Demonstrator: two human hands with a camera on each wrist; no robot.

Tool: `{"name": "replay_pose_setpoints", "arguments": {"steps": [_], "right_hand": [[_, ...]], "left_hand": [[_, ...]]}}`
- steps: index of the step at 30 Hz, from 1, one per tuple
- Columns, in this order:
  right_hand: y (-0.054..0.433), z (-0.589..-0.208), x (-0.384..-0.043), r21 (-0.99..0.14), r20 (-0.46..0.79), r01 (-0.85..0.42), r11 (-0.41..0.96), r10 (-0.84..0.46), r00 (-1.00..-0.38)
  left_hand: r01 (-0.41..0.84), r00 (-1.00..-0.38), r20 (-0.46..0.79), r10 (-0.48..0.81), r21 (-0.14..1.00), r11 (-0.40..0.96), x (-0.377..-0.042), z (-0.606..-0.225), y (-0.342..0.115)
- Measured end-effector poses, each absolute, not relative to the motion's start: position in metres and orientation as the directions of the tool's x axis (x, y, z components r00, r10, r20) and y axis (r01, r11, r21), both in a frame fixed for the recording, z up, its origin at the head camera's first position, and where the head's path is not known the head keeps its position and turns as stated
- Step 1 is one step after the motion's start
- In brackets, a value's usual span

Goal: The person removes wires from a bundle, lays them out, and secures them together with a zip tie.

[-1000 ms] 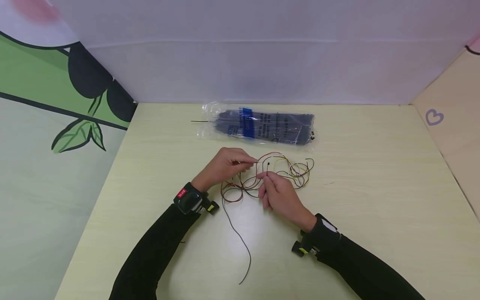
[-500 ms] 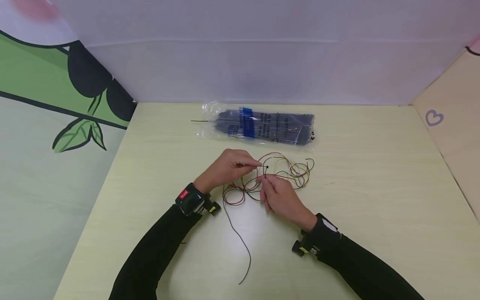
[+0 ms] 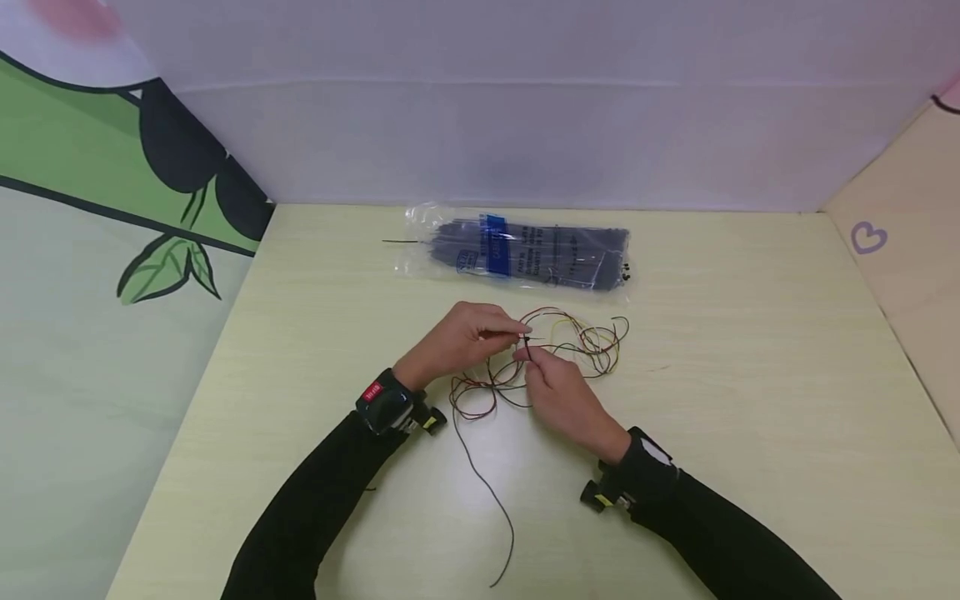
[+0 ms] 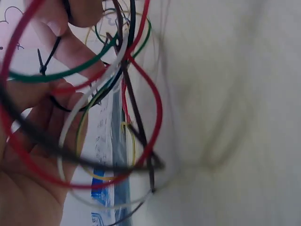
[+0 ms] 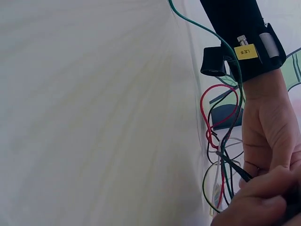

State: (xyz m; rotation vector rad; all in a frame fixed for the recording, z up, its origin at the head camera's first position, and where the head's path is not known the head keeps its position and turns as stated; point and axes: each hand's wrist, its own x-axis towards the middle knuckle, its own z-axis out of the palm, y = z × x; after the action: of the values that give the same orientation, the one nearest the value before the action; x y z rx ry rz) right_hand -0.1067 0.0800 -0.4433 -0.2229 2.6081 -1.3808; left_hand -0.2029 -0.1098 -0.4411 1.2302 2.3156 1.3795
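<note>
In the head view my left hand [image 3: 471,337] pinches a thin black cable tie [image 3: 527,339] between thumb and fingertips. Close beside it, my right hand [image 3: 566,398] grips the tie from below and to the right, its fingers curled. The small head of the tie shows between the two sets of fingertips. Looped coloured wires [image 3: 491,383] run beneath both hands. From the left wrist, red, green, white, yellow and dark wires [image 4: 157,108] form large loops in front of my fingers, with the black tie [image 4: 43,68] bent among them. Part of each grip is hidden by fingers.
A clear plastic bag of black cable ties [image 3: 555,254] lies behind the wires, one tie's tip poking out at its left. A dark wire end [image 3: 502,512] trails toward the front of the pale table [image 3: 750,350]. Upright printed panels surround the table's back and sides.
My left hand has shifted slightly right and toward me, closer to the right hand. The tie's end and head have come together between the fingertips. The trailing wire has slid a little right.
</note>
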Motion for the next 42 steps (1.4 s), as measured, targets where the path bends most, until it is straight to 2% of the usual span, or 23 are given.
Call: {"name": "replay_pose_setpoints", "arguments": {"steps": [5,9,19,24,30,35,38,42], "right_hand": [[0.08,-0.444,-0.108,-0.839,-0.089,-0.038,0.542,-0.206,-0.974],[0.08,-0.443,-0.108,-0.837,-0.079,-0.041,0.545,-0.196,-0.977],[0.08,-0.438,-0.106,-0.825,-0.044,-0.096,0.558,-0.232,-0.972],[0.088,-0.43,-0.103,-0.777,0.097,-0.215,0.592,-0.224,-0.97],[0.102,-0.42,-0.111,-0.736,0.306,-0.322,0.595,-0.132,-0.943],[0.104,-0.416,-0.119,-0.644,0.388,-0.419,0.64,-0.199,-0.9],[0.104,-0.417,-0.12,-0.597,0.443,-0.471,0.65,-0.222,-0.868],[0.103,-0.417,-0.119,-0.58,0.497,-0.504,0.64,-0.212,-0.841]], "left_hand": [[0.367,-0.746,0.092,0.66,0.883,0.292,-0.201,-0.444,-0.109],[0.297,-0.78,0.025,0.626,0.895,0.334,-0.202,-0.444,-0.115],[0.319,-0.751,0.045,0.659,0.898,0.302,-0.199,-0.439,-0.115],[0.286,-0.747,0.002,0.665,0.904,0.318,-0.201,-0.441,-0.116],[0.28,-0.74,-0.008,0.672,0.905,0.319,-0.203,-0.439,-0.119],[0.268,-0.728,-0.019,0.686,0.912,0.309,-0.201,-0.44,-0.12],[0.307,-0.732,0.013,0.681,0.899,0.312,-0.199,-0.44,-0.118],[0.391,-0.742,0.117,0.66,0.876,0.284,-0.196,-0.436,-0.112]]}}
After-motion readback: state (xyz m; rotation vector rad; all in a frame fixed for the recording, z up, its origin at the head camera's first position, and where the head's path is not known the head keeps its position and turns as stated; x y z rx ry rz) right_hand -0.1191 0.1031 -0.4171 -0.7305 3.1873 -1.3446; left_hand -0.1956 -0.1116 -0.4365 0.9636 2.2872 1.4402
